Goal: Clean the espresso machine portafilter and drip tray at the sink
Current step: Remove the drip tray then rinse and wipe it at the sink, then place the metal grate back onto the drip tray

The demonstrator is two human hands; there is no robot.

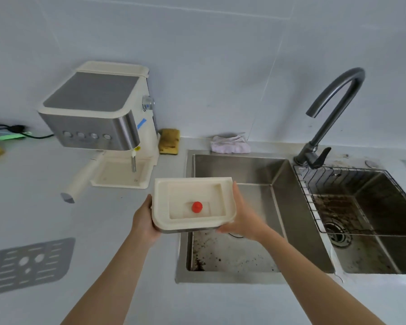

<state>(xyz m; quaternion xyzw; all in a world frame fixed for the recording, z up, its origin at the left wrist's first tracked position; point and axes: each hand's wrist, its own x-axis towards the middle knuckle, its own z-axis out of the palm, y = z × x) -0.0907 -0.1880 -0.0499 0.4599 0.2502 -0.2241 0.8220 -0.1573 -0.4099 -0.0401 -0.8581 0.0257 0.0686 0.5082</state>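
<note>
I hold a cream drip tray (164, 202) level between both hands, over the left edge of the left sink basin (256, 174). A red float (197, 207) stands in its recess. My left hand (144, 221) grips the tray's left side and my right hand (240, 216) grips its right side. The espresso machine (96, 113) stands at the back left with its base bay vacant. The portafilter (82, 177) is locked into it, with its cream handle pointing toward me. The grey slotted tray grate (31, 265) lies flat on the counter at the far left.
A dark curved faucet (333, 109) stands behind the divider between the two basins. The right basin (384, 249) holds a wire rack (314, 202) and brown grounds. A yellow sponge (169, 141) and a crumpled cloth (230, 144) lie at the back.
</note>
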